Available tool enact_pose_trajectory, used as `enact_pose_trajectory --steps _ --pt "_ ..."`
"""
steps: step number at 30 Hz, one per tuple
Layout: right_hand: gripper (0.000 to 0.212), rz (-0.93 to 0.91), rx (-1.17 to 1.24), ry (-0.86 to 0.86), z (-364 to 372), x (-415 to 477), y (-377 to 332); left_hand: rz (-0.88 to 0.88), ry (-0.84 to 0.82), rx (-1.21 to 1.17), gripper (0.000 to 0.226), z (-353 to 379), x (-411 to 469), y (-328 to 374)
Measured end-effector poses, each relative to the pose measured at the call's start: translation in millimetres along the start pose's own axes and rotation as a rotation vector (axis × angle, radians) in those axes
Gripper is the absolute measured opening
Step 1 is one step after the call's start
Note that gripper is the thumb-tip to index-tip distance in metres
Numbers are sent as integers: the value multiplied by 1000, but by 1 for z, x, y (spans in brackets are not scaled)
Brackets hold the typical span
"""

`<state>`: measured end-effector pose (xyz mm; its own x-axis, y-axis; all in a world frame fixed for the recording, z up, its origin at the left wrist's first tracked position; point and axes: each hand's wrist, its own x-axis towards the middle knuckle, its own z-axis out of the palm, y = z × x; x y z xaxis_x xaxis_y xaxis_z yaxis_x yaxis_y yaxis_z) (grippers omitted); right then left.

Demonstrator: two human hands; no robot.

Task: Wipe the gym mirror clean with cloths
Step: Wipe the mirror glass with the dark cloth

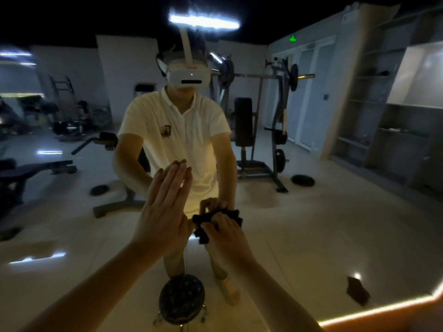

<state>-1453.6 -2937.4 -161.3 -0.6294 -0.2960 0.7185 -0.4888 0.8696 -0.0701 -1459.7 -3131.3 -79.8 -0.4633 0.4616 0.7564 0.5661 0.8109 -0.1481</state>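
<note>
The gym mirror (299, 224) fills nearly the whole view and shows my reflection in a white shirt and a headset. My left hand (163, 209) lies flat against the glass with straight fingers, meeting its own reflection at the fingertips. My right hand (225, 232) grips a dark bunched cloth (203, 222) and holds it against the mirror, lower and to the right of the left hand. Part of the cloth hangs out below the fingers.
A round dark stool (181, 298) stands low in the middle, close to the mirror. A lit strip (383, 307) runs along the mirror's lower right edge. Reflected in the glass are a weight rack (271, 130), benches (36, 168) and floor plates (302, 180).
</note>
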Motion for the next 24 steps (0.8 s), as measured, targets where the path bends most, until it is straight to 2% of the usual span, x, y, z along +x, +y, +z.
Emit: enact_pose_trajectory --steps 2,3,5,7,8,9,10,11,13,14,16,17,19,24 --pt "29 151 -38 43 -16 -22 38 40 -17 2 80 10 0 9" --pt "26 202 -85 93 -32 -28 59 58 -35 2 82 17 3 15" --pt "19 418 -115 217 -69 -31 112 90 -68 12 85 30 13 33" --pt "28 692 -188 377 -103 -20 162 133 -62 39 84 40 30 54" --pt "32 813 -148 470 -116 -13 180 160 -47 49 82 44 42 66" --pt "34 857 -110 500 -121 -12 192 185 -30 59 78 49 58 79" --pt "35 857 -33 463 -121 -11 193 200 -13 71 75 54 76 94" --pt "35 743 32 407 -111 -14 186 197 9 80 72 59 96 108" --pt "34 472 149 348 -89 -29 164 143 63 87 67 69 134 137" --pt "31 275 180 321 -83 -38 158 110 91 94 66 73 151 151" --pt "23 11 38 247 -91 -44 173 62 149 118 67 82 175 172" --pt "18 -14 20 267 -100 -42 196 44 177 132 68 87 181 178" --pt "14 75 111 360 -133 -33 249 14 209 183 74 97 184 182" --pt "25 503 121 580 -210 -30 362 -83 218 337 88 113 187 193"
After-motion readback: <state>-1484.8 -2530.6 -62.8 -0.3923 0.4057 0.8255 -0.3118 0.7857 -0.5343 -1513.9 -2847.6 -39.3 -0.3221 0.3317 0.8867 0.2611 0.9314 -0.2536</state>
